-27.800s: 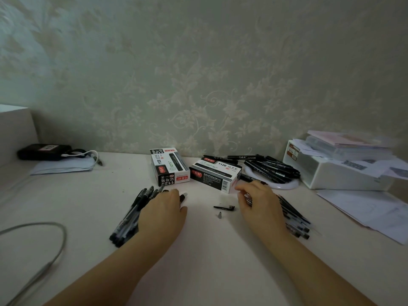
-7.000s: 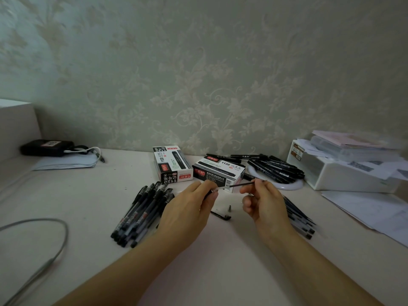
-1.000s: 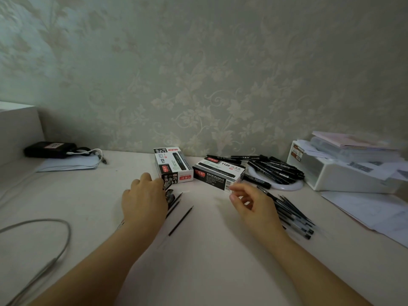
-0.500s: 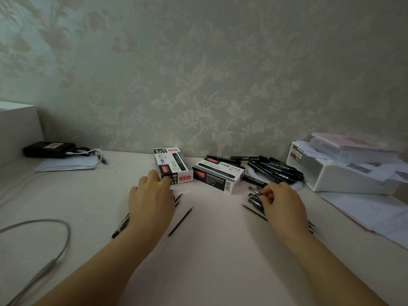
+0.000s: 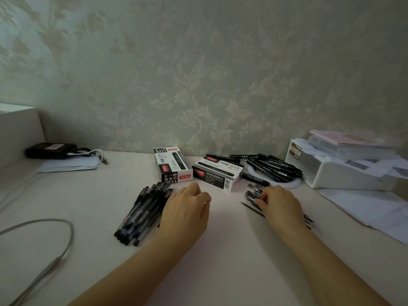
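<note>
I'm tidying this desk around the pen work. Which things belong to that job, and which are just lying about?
In the job: left hand beside the gel pen pile; right hand on the second pen pile; thin refill; left pen box; right pen box.
Lying about: markers on a white dish; white storage box; loose papers; black case; grey cable.

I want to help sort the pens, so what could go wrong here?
1. The thin refill lies loose on the desk just beside the right hand; a nudge could roll it away or bend it.
2. That hand's fingers dig into a jumbled pen pile, so it might catch two pens or scatter them.
3. The left hand sits right against the other pen pile; a bump could set those rolling.
</note>
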A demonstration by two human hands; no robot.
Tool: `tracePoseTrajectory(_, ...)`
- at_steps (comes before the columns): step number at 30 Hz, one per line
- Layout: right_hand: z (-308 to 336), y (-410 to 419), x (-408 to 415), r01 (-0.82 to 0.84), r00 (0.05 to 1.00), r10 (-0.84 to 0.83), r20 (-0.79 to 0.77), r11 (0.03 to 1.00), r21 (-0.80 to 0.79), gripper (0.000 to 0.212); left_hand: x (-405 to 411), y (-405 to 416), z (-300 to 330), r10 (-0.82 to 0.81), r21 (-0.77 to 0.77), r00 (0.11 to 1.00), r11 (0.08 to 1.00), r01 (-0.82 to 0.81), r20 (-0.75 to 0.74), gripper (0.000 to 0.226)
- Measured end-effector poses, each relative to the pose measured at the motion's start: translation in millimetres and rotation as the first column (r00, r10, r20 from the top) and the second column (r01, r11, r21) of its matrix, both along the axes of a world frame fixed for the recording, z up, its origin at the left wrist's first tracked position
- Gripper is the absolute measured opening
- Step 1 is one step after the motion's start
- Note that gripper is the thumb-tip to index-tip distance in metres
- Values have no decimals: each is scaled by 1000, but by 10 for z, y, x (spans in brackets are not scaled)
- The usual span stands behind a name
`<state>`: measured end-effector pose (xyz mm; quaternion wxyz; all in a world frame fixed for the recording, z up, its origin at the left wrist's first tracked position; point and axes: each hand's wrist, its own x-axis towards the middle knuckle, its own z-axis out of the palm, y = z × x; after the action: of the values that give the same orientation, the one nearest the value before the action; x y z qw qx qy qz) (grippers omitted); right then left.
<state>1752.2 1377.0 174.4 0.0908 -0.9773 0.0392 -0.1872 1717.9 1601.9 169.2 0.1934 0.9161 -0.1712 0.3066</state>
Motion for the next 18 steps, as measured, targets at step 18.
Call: tracePoseTrajectory(18,68,163,4,-7,991,7,-131,1000,-2,16,-96,-146,-160,-98,168,995,981,101,-31,26)
